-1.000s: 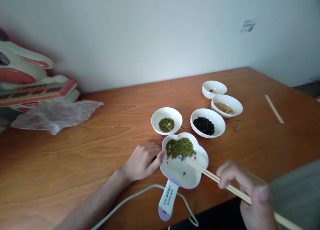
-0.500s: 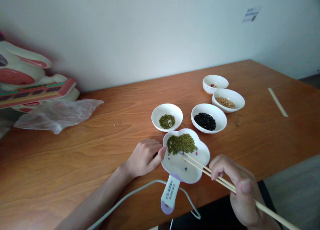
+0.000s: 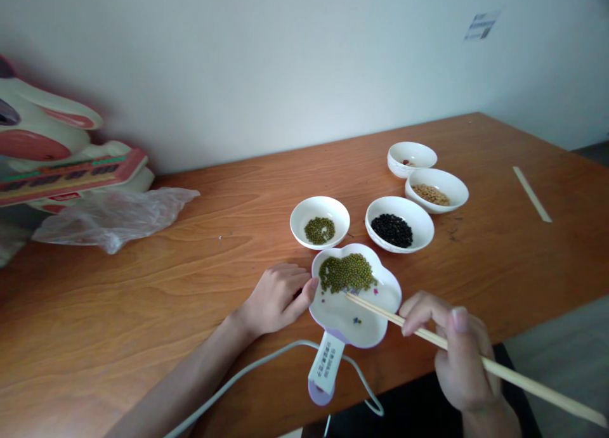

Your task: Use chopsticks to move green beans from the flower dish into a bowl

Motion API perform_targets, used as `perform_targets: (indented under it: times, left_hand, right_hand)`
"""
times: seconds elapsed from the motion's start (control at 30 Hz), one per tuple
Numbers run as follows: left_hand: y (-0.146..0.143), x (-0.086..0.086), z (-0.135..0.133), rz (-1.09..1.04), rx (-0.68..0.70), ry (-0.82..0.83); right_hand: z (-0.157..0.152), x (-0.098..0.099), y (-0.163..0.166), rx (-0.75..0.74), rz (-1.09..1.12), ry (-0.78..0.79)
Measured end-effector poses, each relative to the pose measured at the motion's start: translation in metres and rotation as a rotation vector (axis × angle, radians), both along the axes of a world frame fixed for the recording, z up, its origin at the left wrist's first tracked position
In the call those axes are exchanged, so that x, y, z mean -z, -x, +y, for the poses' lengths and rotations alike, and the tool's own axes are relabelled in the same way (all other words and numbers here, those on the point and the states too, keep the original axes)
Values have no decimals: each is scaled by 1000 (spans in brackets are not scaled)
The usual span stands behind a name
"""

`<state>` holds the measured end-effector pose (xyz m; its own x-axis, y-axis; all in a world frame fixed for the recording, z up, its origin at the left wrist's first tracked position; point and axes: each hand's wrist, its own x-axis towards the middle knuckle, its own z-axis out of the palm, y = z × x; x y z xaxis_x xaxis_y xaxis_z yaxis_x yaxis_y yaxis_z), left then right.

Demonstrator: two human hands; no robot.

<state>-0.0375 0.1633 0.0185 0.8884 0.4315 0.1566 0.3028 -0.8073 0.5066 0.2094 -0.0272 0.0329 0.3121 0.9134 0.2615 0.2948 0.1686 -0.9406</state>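
A white flower-shaped dish (image 3: 375, 321) with a lilac handle lies near the table's front edge, a heap of green mung beans (image 3: 346, 274) in its far half. My left hand (image 3: 275, 296) rests on the table with curled fingers, its thumb touching the dish's left rim. My right hand (image 3: 455, 355) is closed on a pair of wooden chopsticks (image 3: 380, 309), whose tips lie together just at the near edge of the bean heap. Behind the dish stands a small white bowl of mung beans (image 3: 320, 221).
A bowl of black beans (image 3: 398, 222), a bowl of yellow soybeans (image 3: 436, 189) and a nearly empty bowl (image 3: 411, 157) stand at the back right. A pale cable (image 3: 247, 378) loops under the dish handle. A crumpled plastic bag (image 3: 114, 216) and a toy lie far left; a wooden strip (image 3: 531, 193) far right.
The chopstick tips have closed together and lifted slightly toward the bean heap's near edge. My right hand has shifted a little right. My left hand and the dish have stayed put.
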Motion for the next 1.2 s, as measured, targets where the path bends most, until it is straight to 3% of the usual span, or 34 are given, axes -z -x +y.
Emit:
perform_targets:
  times: [0.4, 1.2]
  left_hand:
    - [-1, -3, 0, -11, 6, -15]
    - [-1, -2, -1, -7, -5, -24]
  right_hand:
    - [4, 3, -2, -121, -58, 69]
    - [11, -2, 11, 31, 24, -76]
